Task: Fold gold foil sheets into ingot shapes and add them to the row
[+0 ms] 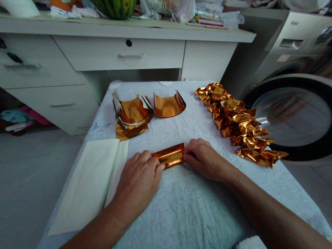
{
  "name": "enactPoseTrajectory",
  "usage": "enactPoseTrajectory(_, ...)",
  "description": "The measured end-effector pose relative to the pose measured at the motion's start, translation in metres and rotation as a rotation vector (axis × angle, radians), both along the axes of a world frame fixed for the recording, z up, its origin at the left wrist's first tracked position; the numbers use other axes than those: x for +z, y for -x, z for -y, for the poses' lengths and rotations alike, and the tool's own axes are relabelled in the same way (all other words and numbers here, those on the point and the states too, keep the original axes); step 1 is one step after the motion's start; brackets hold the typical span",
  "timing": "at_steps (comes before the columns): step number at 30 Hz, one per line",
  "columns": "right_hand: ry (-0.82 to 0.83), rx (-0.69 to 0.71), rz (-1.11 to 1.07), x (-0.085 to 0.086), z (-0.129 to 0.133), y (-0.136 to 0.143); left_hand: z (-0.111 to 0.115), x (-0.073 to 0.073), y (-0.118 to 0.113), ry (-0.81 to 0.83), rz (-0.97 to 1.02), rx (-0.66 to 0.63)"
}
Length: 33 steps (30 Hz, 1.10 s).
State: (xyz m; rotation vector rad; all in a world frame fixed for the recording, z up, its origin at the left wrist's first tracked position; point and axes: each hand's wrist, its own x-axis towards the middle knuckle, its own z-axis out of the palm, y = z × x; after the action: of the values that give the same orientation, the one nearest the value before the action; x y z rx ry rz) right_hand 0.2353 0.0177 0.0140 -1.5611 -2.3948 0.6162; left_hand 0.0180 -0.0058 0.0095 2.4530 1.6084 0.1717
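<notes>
Paper (82,184) flanks the left hand (138,174), twisted foils (241,124) the right hand (205,159).

My left grip (138,174) hides the left end of the gold foil sheet (172,156); my right grip (206,161) covers part of the other end. The top edge crops the watermelon (111,0) and white paper roll (20,5). The right edge cuts the washing machine (291,34), its panel markings too small for me to read. My forearms (282,207) run out below.

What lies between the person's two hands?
In the head view, a gold foil piece lies there, its ends held by the left hand and the right hand.
</notes>
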Motion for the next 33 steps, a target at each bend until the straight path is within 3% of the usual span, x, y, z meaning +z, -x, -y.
enactPoseTrajectory(21, -0.044, -0.112, 0.016, -0.01, -0.003, 0.001, -0.003, 0.004, 0.0, -0.016, -0.068, 0.017)
enactPoseTrajectory(33, -0.03, -0.119, 0.03, -0.007, -0.002, 0.002, -0.003, 0.003, -0.002, -0.012, -0.076, 0.023)
